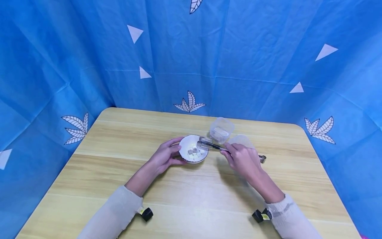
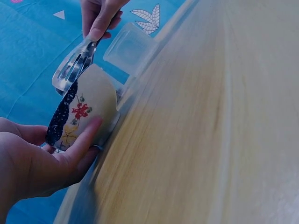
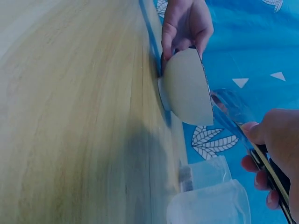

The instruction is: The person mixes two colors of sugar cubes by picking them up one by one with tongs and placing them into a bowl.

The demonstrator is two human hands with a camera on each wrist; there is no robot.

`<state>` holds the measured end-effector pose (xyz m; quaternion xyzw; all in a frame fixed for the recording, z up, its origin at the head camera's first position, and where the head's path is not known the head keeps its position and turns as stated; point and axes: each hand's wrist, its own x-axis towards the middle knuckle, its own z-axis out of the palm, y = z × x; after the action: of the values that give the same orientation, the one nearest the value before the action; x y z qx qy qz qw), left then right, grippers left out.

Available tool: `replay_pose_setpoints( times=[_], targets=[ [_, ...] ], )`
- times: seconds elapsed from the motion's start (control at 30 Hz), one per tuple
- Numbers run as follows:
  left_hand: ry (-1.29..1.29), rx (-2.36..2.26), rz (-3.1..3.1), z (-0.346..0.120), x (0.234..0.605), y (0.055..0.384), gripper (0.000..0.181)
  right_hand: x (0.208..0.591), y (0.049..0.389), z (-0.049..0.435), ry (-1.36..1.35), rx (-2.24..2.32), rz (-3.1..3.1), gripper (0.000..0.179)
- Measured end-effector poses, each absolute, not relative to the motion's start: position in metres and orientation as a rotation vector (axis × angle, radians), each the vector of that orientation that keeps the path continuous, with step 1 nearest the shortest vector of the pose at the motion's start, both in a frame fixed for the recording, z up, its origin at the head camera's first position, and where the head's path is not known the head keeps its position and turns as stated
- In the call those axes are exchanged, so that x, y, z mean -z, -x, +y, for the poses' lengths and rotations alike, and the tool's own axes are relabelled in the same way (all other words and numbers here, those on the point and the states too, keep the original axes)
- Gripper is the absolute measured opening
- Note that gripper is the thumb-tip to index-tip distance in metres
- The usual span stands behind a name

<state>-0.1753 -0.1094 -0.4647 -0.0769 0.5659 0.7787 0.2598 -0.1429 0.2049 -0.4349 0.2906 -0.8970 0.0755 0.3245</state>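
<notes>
My left hand [image 1: 165, 154] grips the side of a small bowl [image 1: 187, 142], thumb near the rim and fingers along the outer wall. In the left wrist view the bowl [image 2: 98, 100] shows a dark rim band and red and yellow flowers. Several small white and greyish cubes [image 1: 194, 151] lie inside it. With my right hand [image 1: 244, 161] I hold metal tongs [image 1: 210, 144], their slotted heads over the bowl's right rim. In the right wrist view the tongs' heads [image 3: 231, 109] reach the bowl's mouth; whether they pinch a cube I cannot tell.
Behind the tongs stands a clear plastic container [image 1: 227, 123] with something pale inside. A second clear plastic piece [image 1: 243, 139] lies beside it, partly hidden by my right hand. The wooden table [image 1: 197, 199] ends at a blue patterned curtain [image 1: 253, 56].
</notes>
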Motion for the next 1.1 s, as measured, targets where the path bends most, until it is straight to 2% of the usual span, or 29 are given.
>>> replay_pose_setpoints(
  times=[0.73,1.1],
  targets=[
    [0.181,-2.125,1.519,-0.111,0.463,0.174,0.052,0.415,0.147,0.213,-0.592,-0.216,-2.397,0.030],
    [0.194,-2.125,1.524,-0.111,0.465,0.174,0.051,0.394,0.163,0.227,-0.392,-0.194,-2.477,0.032]
  ],
)
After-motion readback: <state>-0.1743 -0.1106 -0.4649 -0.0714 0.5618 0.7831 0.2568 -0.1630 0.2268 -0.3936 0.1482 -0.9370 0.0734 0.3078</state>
